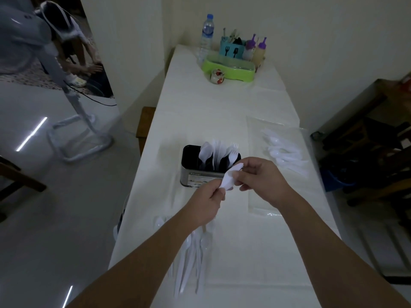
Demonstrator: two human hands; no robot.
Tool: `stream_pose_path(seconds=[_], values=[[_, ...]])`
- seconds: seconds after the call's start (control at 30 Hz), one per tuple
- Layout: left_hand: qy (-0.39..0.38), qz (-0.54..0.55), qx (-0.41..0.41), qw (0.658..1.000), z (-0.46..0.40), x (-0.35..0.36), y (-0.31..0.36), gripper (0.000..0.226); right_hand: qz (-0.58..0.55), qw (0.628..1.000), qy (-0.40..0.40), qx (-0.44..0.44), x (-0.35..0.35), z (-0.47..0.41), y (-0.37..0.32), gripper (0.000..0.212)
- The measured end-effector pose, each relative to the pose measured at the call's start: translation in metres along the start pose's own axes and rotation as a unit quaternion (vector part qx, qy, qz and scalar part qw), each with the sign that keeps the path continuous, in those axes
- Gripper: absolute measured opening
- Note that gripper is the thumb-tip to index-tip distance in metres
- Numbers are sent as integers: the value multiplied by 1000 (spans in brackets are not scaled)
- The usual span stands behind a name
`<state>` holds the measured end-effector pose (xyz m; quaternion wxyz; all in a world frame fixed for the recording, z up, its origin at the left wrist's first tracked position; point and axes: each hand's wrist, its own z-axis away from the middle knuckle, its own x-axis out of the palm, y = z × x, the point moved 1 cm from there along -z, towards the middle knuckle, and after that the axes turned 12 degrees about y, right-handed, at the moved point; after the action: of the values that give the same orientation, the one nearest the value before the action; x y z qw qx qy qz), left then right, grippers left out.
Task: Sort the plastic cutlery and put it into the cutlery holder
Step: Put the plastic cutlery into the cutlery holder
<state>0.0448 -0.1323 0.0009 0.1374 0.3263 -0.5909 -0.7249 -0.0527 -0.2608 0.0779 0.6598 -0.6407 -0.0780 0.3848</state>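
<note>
Spoons (231,177), seemingly, between both hands

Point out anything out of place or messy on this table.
Nothing is damaged or spilled. Loose white cutlery lies in an unsorted pile at the table's near edge, and more lies scattered on clear plastic at right. Both hands hold white spoons.

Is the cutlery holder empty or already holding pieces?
Already holding pieces: white spoons and forks stand upright in the cutlery holder, sticking out above its rim.
</note>
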Motion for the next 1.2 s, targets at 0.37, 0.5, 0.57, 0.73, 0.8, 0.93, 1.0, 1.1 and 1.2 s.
stream_pose_path(seconds=[0.37,0.5,0.57,0.73,0.8,0.93,1.0,1.1,1.2], values=[[109,-80,15,991,-18,-15,-9,5,46,989,103,-93,-24,-33,-40,10],[157,-69,-63,983,-16,-21,-35,23,74,976,178,-103,-27,-48,-40,8],[154,-75,-91,981,-13,-23,-41,28,116,965,201,-120,-24,-52,-38,6],[151,-65,-96,982,-12,-25,-43,25,98,963,214,-129,-23,-52,-41,6],[156,-58,-98,981,-13,-25,-43,24,75,964,222,-127,-27,-52,-44,7],[156,-48,-81,983,-15,-24,-38,24,129,952,229,-160,-34,-51,-51,6],[158,-46,-57,985,-16,-23,-34,24,176,942,218,-183,-33,-49,-53,8],[156,-42,-40,986,-20,-20,-25,23,221,931,206,-204,-25,-48,-52,10],[152,-49,-34,987,-23,-18,-19,23,235,932,187,-201,-13,-51,-44,11]])
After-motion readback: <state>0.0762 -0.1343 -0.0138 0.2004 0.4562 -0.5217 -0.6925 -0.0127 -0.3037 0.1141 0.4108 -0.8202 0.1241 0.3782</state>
